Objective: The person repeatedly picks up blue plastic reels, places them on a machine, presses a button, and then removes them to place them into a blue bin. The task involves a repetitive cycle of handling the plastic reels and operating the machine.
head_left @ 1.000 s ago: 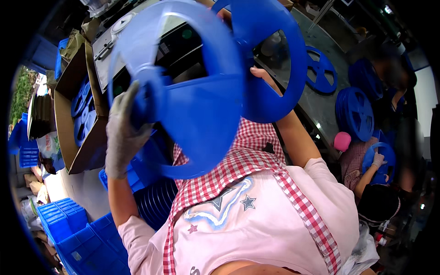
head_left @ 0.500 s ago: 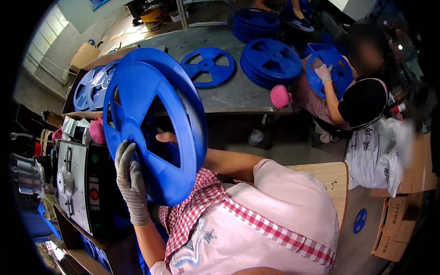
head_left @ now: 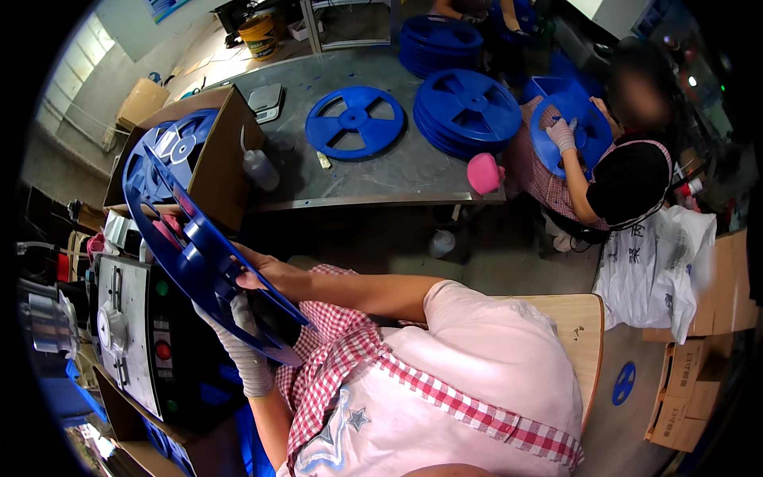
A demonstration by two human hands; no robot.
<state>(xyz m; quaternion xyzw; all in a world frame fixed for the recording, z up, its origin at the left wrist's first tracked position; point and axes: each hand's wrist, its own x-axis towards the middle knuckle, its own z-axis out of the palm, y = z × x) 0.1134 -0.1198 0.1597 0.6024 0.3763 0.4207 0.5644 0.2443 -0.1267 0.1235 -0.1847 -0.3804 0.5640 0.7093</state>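
Note:
A blue plastic reel (head_left: 187, 258), made of two spoked discs joined by a hub, is tilted nearly edge-on in front of me. My left hand (head_left: 242, 346), in a pale knitted glove, grips its lower part, with some fingers hidden by the discs. Bare, my right hand (head_left: 266, 274) holds the reel near the hub on its right side; part of the fingers is hidden behind the disc. Just beyond the reel, an open cardboard box (head_left: 226, 159) holds more blue reels (head_left: 199, 127).
On the grey metal table (head_left: 350, 183) lie a single blue disc (head_left: 355, 123), a stack of blue discs (head_left: 467, 111), a bottle (head_left: 260, 169) and a scale (head_left: 266, 102). A machine with a red button (head_left: 163, 350) stands left. A co-worker (head_left: 628, 183) handles another reel at right.
The reel has turned from showing its broad face to nearly edge-on, and has shifted down and left. My right hand has come into fuller view. The box behind is less covered.

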